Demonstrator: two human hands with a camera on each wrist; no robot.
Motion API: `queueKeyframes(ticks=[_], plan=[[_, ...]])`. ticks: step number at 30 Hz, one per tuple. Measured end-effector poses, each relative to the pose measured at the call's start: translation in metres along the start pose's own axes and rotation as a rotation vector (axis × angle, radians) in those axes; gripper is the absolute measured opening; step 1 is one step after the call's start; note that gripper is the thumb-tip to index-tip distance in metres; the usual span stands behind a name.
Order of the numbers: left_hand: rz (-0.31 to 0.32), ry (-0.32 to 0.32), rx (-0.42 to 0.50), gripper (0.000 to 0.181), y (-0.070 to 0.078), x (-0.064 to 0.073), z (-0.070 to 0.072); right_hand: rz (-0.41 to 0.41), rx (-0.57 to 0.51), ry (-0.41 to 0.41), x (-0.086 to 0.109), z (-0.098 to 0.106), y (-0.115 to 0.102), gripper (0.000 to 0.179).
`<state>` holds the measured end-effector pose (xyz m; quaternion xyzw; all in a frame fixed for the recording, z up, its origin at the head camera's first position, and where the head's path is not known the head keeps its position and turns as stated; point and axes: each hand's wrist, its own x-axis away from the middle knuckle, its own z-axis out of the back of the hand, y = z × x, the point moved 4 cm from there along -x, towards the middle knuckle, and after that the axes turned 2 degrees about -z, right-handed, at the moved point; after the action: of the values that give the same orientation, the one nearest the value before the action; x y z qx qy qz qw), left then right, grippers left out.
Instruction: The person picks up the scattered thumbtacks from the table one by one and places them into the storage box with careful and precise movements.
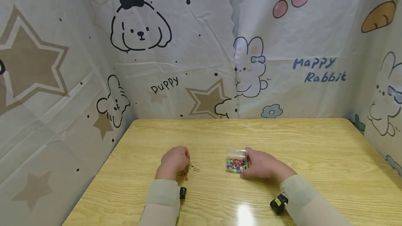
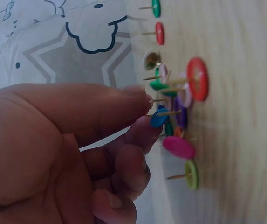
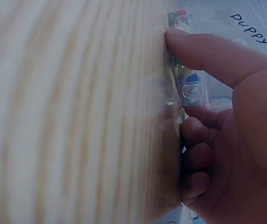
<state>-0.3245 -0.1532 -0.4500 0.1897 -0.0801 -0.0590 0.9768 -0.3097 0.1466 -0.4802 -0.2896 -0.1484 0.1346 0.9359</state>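
On the left of the table, my left hand (image 1: 176, 158) reaches down to a loose pile of coloured thumbtacks (image 1: 185, 174). In the left wrist view its thumb and index fingertips are right at a blue thumbtack (image 2: 160, 117), beside red, green, purple and pink ones; I cannot tell whether they pinch one. The other fingers are curled. My right hand (image 1: 260, 164) grips the right side of a small clear plastic box (image 1: 226, 166), thumb at the front and fingers behind. Its lid (image 1: 237, 153) stands raised at the back, and many coloured thumbtacks (image 1: 236, 164) lie inside.
The wooden table (image 1: 204, 135) runs back to a printed cloth (image 1: 194, 58) hanging behind and at both sides. A few tacks (image 1: 196, 170) lie apart, right of the pile. Dark wrist cameras (image 1: 278, 204) sit at both sleeves.
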Motion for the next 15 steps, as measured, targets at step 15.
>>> queueKeyframes(ticks=[15], plan=[[-0.043, 0.017, 0.019, 0.016, 0.0069, 0.0001, -0.0035, 0.004, -0.013, -0.008, 0.0007, -0.0005, 0.0011, 0.061]])
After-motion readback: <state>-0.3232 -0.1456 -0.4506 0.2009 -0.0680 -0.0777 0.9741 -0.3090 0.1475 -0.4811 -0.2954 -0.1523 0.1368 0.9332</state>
